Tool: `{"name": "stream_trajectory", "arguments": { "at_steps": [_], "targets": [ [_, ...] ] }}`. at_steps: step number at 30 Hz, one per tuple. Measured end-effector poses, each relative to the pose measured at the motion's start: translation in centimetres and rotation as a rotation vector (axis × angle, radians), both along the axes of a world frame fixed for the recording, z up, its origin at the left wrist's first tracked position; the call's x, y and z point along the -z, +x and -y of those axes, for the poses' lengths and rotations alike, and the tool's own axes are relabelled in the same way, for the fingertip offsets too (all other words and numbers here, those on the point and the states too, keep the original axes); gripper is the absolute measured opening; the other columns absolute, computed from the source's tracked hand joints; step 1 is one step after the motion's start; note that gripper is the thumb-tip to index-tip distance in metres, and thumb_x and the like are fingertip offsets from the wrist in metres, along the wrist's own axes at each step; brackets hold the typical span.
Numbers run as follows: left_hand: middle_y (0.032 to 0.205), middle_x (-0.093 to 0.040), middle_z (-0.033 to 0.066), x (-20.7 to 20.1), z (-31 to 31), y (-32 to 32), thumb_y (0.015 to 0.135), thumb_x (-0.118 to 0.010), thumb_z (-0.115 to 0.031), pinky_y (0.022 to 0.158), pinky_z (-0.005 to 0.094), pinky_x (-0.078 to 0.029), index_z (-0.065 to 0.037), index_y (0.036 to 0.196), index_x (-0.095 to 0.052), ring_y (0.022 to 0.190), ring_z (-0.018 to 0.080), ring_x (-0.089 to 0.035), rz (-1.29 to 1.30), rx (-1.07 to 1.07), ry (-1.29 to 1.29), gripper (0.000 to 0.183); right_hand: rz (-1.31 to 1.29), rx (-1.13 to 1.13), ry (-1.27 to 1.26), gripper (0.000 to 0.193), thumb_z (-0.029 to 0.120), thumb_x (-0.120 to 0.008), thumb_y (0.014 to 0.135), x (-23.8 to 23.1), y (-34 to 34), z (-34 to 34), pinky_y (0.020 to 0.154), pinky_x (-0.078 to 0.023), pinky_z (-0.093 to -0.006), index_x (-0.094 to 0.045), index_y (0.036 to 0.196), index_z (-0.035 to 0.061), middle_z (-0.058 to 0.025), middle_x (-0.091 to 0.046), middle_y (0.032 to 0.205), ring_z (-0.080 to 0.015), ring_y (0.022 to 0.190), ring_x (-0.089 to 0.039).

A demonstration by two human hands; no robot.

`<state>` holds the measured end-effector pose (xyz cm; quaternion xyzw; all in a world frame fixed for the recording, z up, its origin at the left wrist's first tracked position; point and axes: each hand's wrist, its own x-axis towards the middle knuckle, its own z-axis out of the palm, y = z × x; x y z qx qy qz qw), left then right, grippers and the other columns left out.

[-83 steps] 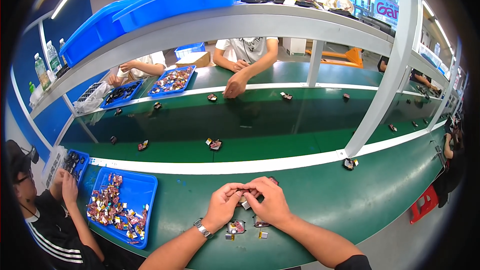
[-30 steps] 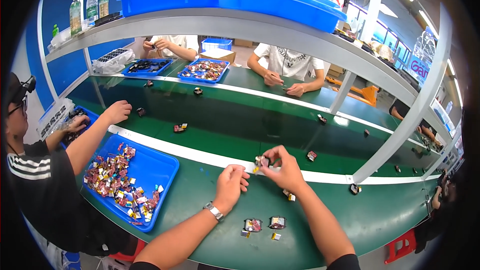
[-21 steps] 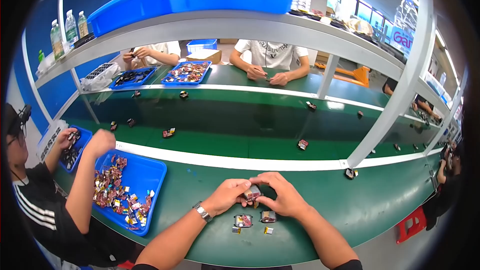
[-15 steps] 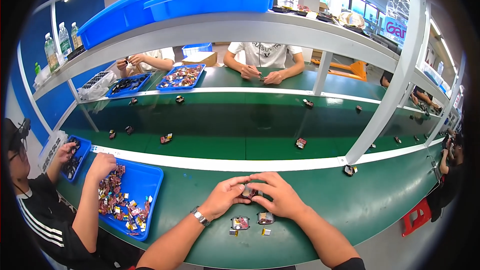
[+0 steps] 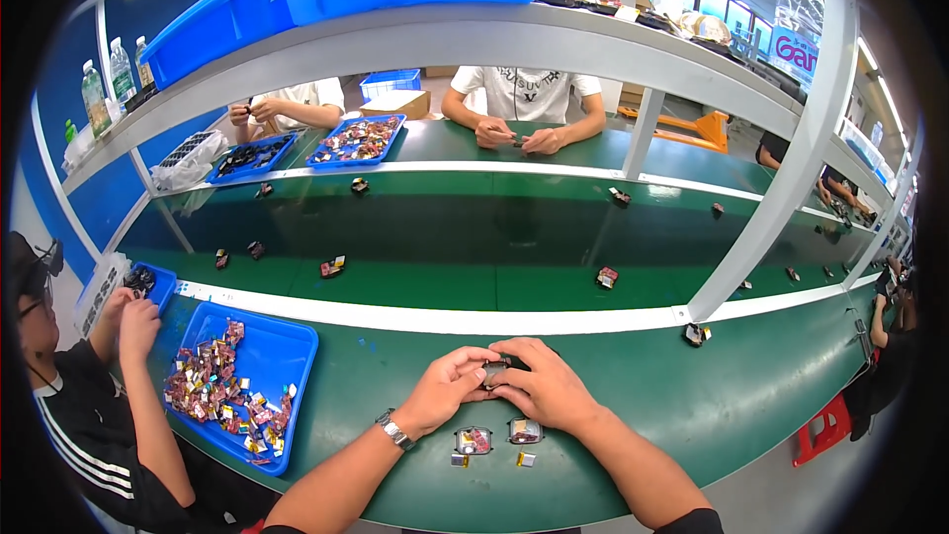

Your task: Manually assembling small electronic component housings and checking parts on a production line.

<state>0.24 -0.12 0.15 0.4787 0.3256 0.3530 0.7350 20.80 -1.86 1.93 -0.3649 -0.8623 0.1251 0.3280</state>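
Between both hands I hold a small watch case (image 5: 494, 373) with a dark rim, just above the green bench. My left hand (image 5: 447, 394) grips its left side with thumb and fingers. On the other side, my right hand (image 5: 550, 388) curls over the case, its fingers partly covering it. Nearer to me lie two open watch cases: the left one (image 5: 474, 441) shows a reddish board inside, the right one (image 5: 525, 430) looks greyer. Just below each lies a small silver battery with a yellow end, one at left (image 5: 461, 460) and one at right (image 5: 527, 459).
A blue tray (image 5: 308, 361) of reddish boards and batteries stands left, beside a co-worker (image 5: 89, 405). A white rail (image 5: 445, 319) separates my bench from the green belt (image 5: 455, 237), where several small units lie. A shelf (image 5: 465, 25) with blue bins crosses above; its post (image 5: 756, 193) stands right.
My right fingers and thumb have closed in farther over the watch case. The co-worker's hand at left has moved from above the blue tray toward their other hand. The view has shifted slightly.
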Motion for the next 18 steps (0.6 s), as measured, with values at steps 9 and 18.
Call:
{"name": "stream_trajectory", "arguments": {
  "at_steps": [9, 18],
  "targets": [
    [0.129, -0.055, 0.0118, 0.5, -0.4, -0.3, 0.098, -0.051, -0.003, 0.102, 0.0378, -0.051, -0.002, 0.134, -0.046, 0.118, 0.019, -0.057, 0.146, 0.143, 0.005, 0.036, -0.168, 0.092, -0.14, 0.01, 0.012, -0.07, 0.084, 0.3, -0.5, 0.7, 0.096, -0.046, -0.0401, -0.068, 0.091, 0.0068, -0.0093, -0.059, 0.125, -0.0298, 0.116, -0.054],
    [0.13, -0.054, 0.0137, 0.2, -0.2, -0.2, 0.096, -0.049, 0.003, 0.104, 0.0398, -0.049, -0.001, 0.134, -0.045, 0.121, 0.0218, -0.056, 0.124, 0.132, -0.009, 0.039, -0.205, 0.072, -0.24, 0.011, 0.015, -0.068, 0.085, 0.3, 0.1, 0.8, 0.101, -0.042, -0.041, -0.07, 0.092, 0.0071, -0.01, -0.059, 0.126, -0.0306, 0.12, -0.052]
  ]
}}
